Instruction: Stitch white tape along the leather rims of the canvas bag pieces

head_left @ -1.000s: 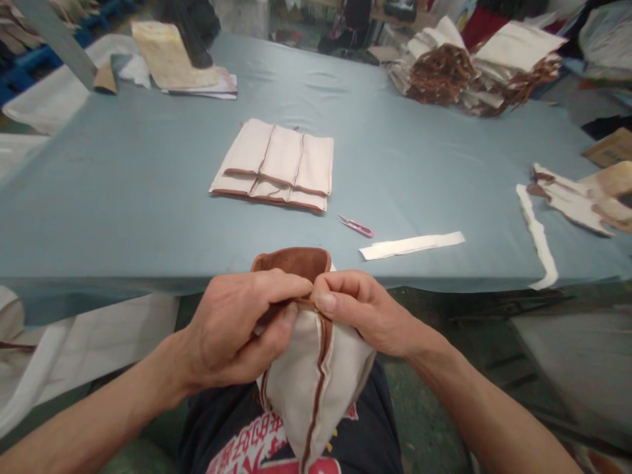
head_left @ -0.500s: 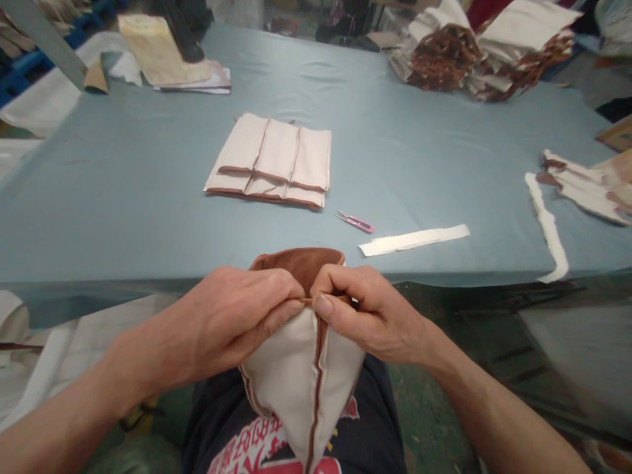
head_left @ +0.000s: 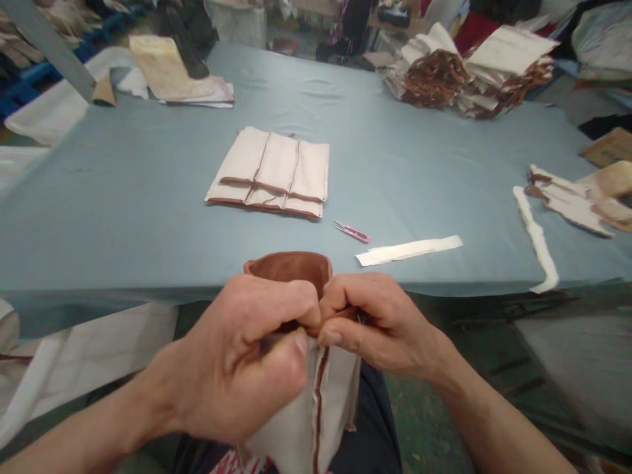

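A cream fabric piece with brown seams and a brown lining (head_left: 316, 408) hangs over my lap at the table's front edge, its brown-lined mouth gaping upward. My left hand (head_left: 257, 355) is closed at its upper rim, thumb and curled forefinger beside the middle seam. Close against it, my right hand (head_left: 375, 319) pinches the rim between thumb and forefinger. The bit of rim between the two hands is mostly covered by fingers. Beyond the hands, similar cream pieces with brown edges (head_left: 276, 164) lie stacked flat.
Pink-handled thread snips (head_left: 352, 232) and a white strip (head_left: 409, 251) lie on the blue-covered table (head_left: 123, 243). A crumpled white strip (head_left: 537, 240) and cream-brown scraps (head_left: 573, 201) are at the right. Bundled pieces (head_left: 437, 76) stand at the back right, a yellowish pad (head_left: 160, 66) at the back left.
My left hand has rolled, its thumb dropping away from the forefinger at the rim. Both hands sit slightly lower in view. The view has tilted up a little.
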Demonstrator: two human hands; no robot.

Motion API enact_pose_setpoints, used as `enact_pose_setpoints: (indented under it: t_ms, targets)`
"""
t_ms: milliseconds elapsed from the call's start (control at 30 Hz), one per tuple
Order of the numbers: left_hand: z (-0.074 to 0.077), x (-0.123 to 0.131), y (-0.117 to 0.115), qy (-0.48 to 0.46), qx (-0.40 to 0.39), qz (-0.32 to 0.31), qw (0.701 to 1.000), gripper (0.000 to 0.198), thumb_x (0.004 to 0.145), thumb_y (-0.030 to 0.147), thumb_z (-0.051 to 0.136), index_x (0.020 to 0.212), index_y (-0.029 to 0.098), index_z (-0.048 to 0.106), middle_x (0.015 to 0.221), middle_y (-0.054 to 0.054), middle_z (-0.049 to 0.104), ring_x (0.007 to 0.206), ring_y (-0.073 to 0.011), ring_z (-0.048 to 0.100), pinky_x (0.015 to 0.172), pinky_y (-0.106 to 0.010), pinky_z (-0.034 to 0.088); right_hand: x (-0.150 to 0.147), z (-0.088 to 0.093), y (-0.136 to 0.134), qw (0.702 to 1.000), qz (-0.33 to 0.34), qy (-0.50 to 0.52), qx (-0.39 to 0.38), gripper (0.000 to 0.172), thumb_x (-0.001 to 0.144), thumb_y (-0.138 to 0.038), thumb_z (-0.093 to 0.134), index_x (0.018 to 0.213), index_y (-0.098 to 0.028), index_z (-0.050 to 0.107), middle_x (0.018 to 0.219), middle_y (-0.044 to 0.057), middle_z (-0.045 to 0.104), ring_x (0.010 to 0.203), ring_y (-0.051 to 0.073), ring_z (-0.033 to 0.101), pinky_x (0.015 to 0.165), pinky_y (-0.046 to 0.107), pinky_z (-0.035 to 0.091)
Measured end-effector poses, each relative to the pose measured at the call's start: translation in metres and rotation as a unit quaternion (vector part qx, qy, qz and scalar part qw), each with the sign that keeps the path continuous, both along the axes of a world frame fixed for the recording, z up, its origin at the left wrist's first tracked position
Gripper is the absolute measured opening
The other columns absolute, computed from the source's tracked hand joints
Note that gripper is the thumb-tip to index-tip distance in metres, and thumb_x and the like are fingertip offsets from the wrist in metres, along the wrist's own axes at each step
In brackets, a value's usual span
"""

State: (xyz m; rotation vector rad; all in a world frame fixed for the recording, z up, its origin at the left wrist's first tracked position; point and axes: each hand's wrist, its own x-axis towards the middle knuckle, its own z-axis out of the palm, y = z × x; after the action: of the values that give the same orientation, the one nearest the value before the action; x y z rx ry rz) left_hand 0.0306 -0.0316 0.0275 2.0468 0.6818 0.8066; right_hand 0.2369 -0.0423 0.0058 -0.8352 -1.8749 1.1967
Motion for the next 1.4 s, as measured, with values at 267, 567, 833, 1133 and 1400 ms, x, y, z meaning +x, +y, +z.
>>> enact_pose_setpoints:
  t_ms: [267, 567, 833, 1133, 1400]
  targets:
    - [-0.041, 0.014, -0.013, -0.214, -0.292, 0.093, 0.928, 0.016, 0.078, 0.029, 0.051, 0.065, 0.021, 0.048, 0.061, 0.001, 0.041, 0.056, -0.0143, 0.039, 0.049, -0.027, 0.035, -0.010, -0.025, 0.006, 0.993, 0.001, 0.056, -0.103, 0.052, 0.093, -0.064, 0.066, 0.069, -0.021, 0.048, 0.058, -0.007, 0.041, 0.052, 0.009, 0.030, 0.048, 0.024, 0.023]
    - [-0.038, -0.004, -0.012, -0.122, -0.210, 0.014, 0.970, 0.050, 0.103, 0.057, 0.053, 0.070, 0.020, 0.046, 0.065, 0.005, 0.038, 0.056, -0.0099, 0.033, 0.050, -0.024, 0.029, -0.007, -0.010, -0.009, 0.997, 0.010, 0.011, -0.071, 0.034, 0.100, -0.040, 0.061, 0.075, -0.020, 0.053, 0.062, -0.005, 0.047, 0.055, 0.009, 0.037, 0.050, 0.023, 0.028]
    - [-0.042, -0.015, 0.000, -0.029, -0.038, 0.029, 0.998, 0.056, 0.107, 0.056, 0.044, 0.066, 0.019, 0.046, 0.059, 0.006, 0.042, 0.052, -0.0087, 0.037, 0.050, -0.024, 0.029, -0.005, -0.004, -0.014, 0.999, -0.019, -0.043, -0.007, 0.020, 0.096, -0.021, 0.055, 0.076, -0.020, 0.055, 0.063, -0.006, 0.049, 0.055, 0.009, 0.037, 0.053, 0.023, 0.030]
    - [-0.042, -0.021, 0.008, -0.038, -0.105, -0.026, 0.993, 0.050, 0.105, 0.051, 0.054, 0.068, 0.018, 0.052, 0.062, 0.006, 0.047, 0.055, -0.0083, 0.039, 0.052, -0.021, 0.032, -0.007, -0.004, -0.011, 0.997, -0.010, -0.068, 0.047, 0.017, 0.097, -0.018, 0.054, 0.082, -0.018, 0.062, 0.067, -0.004, 0.056, 0.058, 0.009, 0.045, 0.058, 0.023, 0.035]
    - [-0.007, -0.024, 0.013, 0.133, 0.070, -0.089, 0.985, 0.028, 0.105, 0.022, 0.051, 0.078, 0.019, 0.053, 0.069, 0.006, 0.054, 0.060, -0.0097, 0.046, 0.057, -0.024, 0.033, -0.003, 0.003, -0.011, 0.987, -0.003, -0.116, 0.113, 0.016, 0.101, -0.017, 0.053, 0.088, -0.018, 0.062, 0.074, 0.000, 0.064, 0.063, 0.011, 0.051, 0.062, 0.025, 0.037]
